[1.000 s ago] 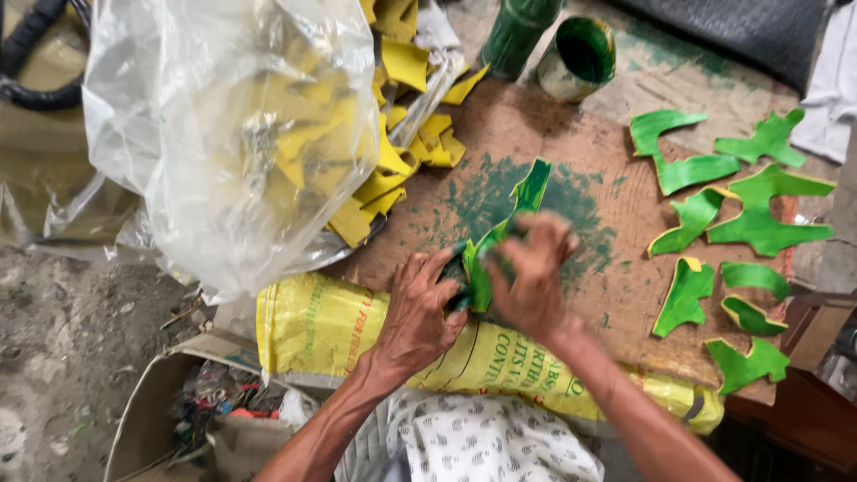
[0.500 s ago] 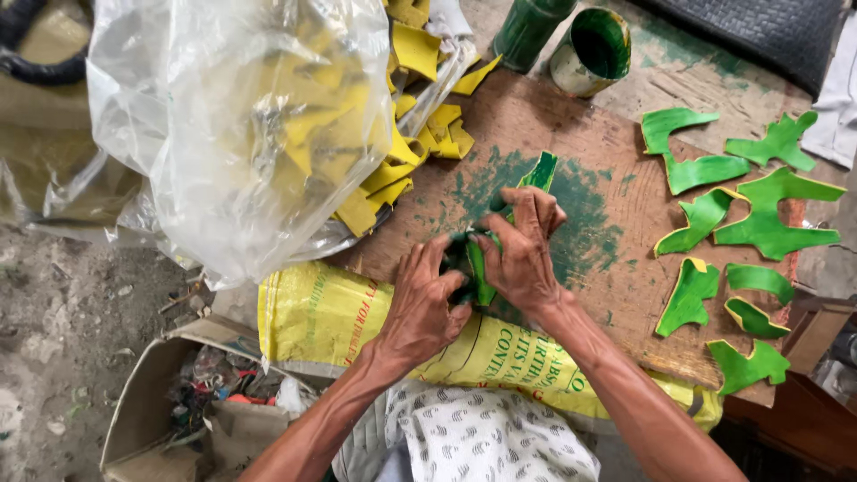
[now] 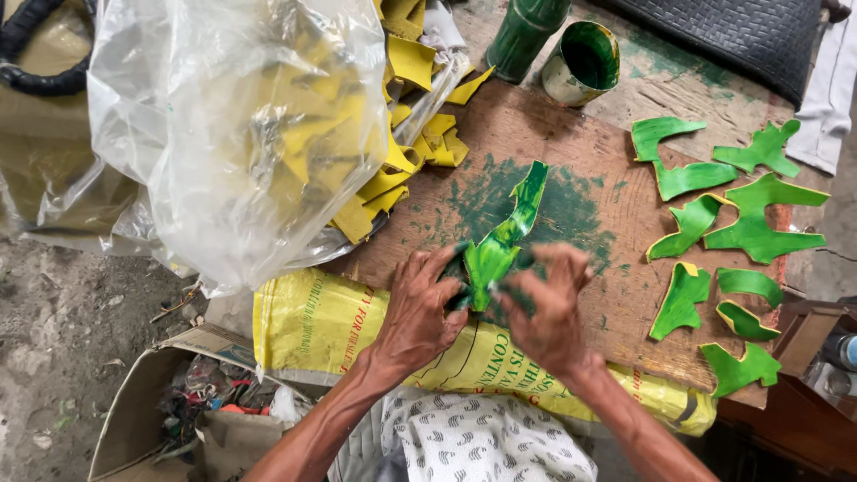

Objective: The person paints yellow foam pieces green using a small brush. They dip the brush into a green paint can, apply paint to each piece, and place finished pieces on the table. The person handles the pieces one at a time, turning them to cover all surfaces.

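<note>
Green-painted pieces laid aside: eight (image 3: 754, 214), spread on the wooden board (image 3: 616, 295) to the right of the fingers, apart from them.
Piece in work: one green-painted cut piece (image 3: 500, 245), its long tip pointing up and away from the fingers.
Left hand (image 3: 420, 312): fingers curled narrowly, gripping the lower end of the piece from the left.
Right hand (image 3: 549, 308): blurred; fingers bent over the same lower end from the right, touching it.
Paint containers: two, a green bottle (image 3: 522, 36) and a cup with green inside (image 3: 582, 62), well above the fingers.
Yellow unpainted pieces (image 3: 402, 170): many, count unclear, beside one clear plastic bag (image 3: 232, 134), up-left of the fingers.
Yellow sack (image 3: 330, 326): one, just below the hands.
</note>
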